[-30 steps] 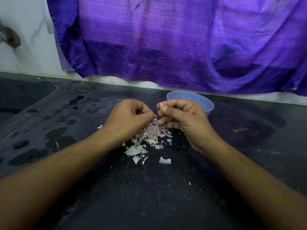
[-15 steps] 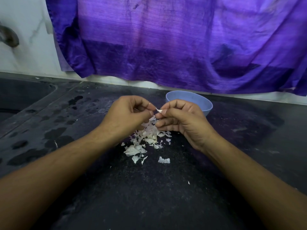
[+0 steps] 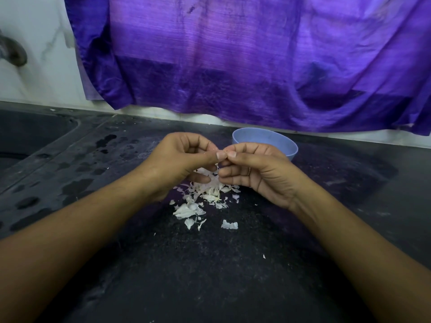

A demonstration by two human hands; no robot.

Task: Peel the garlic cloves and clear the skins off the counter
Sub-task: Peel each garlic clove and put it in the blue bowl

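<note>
My left hand (image 3: 184, 159) and my right hand (image 3: 258, 171) meet thumb to thumb above the black counter (image 3: 210, 276), fingers curled. Between the fingertips they pinch a garlic clove, almost wholly hidden by the fingers. Directly below the hands lies a pile of white garlic skins (image 3: 205, 197), with a few loose flakes (image 3: 229, 225) nearer me. A light blue bowl (image 3: 277, 142) stands just behind my right hand; its inside is not visible.
A purple cloth (image 3: 245, 61) hangs over the white wall behind the counter. A sink basin (image 3: 30, 141) lies at the left, with a tap (image 3: 12, 51) above it. Wet patches (image 3: 77, 183) mark the counter left of my left arm.
Both hands have closed together so the thumbs now touch; the small white bit seen between the fingertips earlier is hidden. The skin pile and bowl are unmoved.
</note>
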